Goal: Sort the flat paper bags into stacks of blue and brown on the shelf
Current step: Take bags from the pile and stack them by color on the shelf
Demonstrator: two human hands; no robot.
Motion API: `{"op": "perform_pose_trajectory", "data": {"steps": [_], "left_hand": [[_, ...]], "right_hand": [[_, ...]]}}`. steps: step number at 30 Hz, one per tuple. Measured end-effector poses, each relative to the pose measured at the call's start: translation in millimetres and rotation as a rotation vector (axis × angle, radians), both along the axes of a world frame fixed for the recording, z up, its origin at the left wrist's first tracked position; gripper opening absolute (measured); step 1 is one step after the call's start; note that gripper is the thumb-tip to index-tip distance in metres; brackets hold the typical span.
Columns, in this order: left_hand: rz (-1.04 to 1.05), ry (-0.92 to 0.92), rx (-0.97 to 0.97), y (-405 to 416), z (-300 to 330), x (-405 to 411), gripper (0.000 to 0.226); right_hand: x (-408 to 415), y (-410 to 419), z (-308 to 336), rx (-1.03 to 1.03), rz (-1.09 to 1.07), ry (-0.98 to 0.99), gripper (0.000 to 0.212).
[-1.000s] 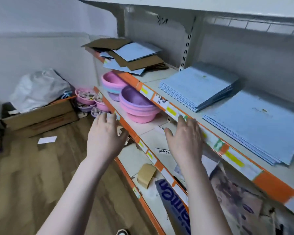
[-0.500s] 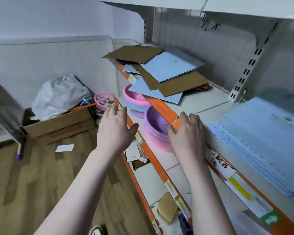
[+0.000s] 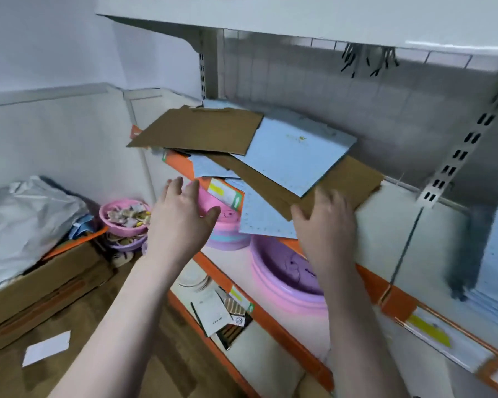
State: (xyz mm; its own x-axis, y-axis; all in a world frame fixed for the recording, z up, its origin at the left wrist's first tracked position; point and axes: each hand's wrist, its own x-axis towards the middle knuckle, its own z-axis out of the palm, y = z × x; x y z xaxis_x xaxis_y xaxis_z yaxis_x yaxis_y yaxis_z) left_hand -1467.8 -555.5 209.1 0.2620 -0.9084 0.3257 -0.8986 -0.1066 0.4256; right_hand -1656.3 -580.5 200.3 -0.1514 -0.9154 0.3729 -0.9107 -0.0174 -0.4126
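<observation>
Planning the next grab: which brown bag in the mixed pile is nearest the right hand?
The lower brown bag, under the top blue bag; the right hand reaches its corner. The other brown bag lies farther back-left.

Matt paper bags, brown (image 3: 197,130) and blue (image 3: 296,152), lie on a smooth painted metal shelf (image 3: 391,225). Below sit glossy plastic basins (image 3: 282,271).

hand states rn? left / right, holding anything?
Left hand: open, fingers spread, holding nothing, in front of the pink bowls.
Right hand: open, holding nothing, fingertips at the edge of the brown bag in the mixed pile.
</observation>
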Motion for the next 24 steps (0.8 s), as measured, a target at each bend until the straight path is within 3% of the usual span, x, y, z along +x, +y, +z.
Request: {"op": "perform_pose_trajectory", "data": {"steps": [4,13,24], "left_hand": [[-0.027,0.006,0.012,-46.7,1.7,48.6,0.06],[-0.026,0.002,-0.019,-166.5,4.2,127.1,0.055],[-0.062,0.033,0.106,-276.3,-7.5,180.7,0.053]], "right_hand": [[40.4,-30.7,6.2,0.033,-0.042,0.062,0.056],[111.7,-128.8,19.7,0.01,-0.035,0.112,0.049],[162.1,-221.0,27.6,0.238,-0.11,0.183,0.052]]}}
